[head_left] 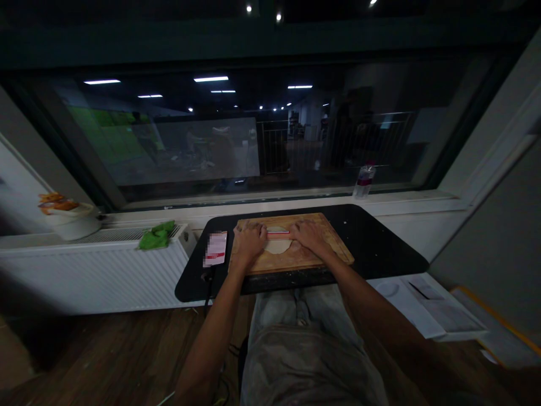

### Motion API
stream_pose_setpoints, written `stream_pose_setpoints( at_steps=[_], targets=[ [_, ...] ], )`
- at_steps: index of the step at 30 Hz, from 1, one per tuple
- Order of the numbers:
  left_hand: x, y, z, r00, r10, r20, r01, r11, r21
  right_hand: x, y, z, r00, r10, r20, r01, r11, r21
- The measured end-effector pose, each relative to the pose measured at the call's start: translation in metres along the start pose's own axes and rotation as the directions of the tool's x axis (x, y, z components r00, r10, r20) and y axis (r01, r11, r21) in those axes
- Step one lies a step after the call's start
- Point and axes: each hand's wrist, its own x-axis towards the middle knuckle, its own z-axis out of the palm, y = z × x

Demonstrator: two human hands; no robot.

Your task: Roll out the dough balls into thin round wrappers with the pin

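Note:
A flat, pale round of dough (278,247) lies on a wooden cutting board (323,260). Across the dough rests a rolling pin (278,234), its middle visible between my hands. My left hand (250,241) is closed over the pin's left end. Over the right end, my right hand (310,237) is curled in the same way. Both ends of the pin are hidden under the fingers and palms.
The board sits on a black table (380,248). Left of it lies a phone (216,248) with a lit screen and a cable. A green cloth (156,235) hangs on the radiator (105,276). A plastic bottle (364,179) stands on the windowsill.

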Motion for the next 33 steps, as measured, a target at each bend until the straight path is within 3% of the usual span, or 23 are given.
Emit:
stream_pose_setpoints(
  at_steps=[7,15,20,29,33],
  targets=[
    [-0.008,-0.004,0.006,0.999,-0.011,0.049,0.012,0.999,-0.035,-0.049,-0.011,0.008,0.991,-0.025,-0.128,0.024,1.000,-0.011],
    [-0.046,-0.004,0.017,0.997,-0.081,-0.006,0.081,0.995,-0.062,-0.093,-0.032,0.033,0.971,0.002,-0.239,0.005,1.000,0.027],
    [-0.057,-0.005,0.018,0.996,-0.085,-0.003,0.085,0.993,-0.084,-0.084,-0.035,0.033,0.977,-0.002,-0.212,0.007,1.000,0.021],
    [-0.057,0.001,0.013,0.996,-0.090,0.000,0.090,0.994,-0.067,-0.029,-0.026,0.014,0.997,-0.056,-0.051,0.062,0.992,0.114],
    [-0.052,0.001,0.012,0.994,-0.104,-0.012,0.103,0.993,-0.059,-0.021,-0.025,0.015,0.999,-0.049,-0.016,0.051,0.988,0.147]
  ],
)
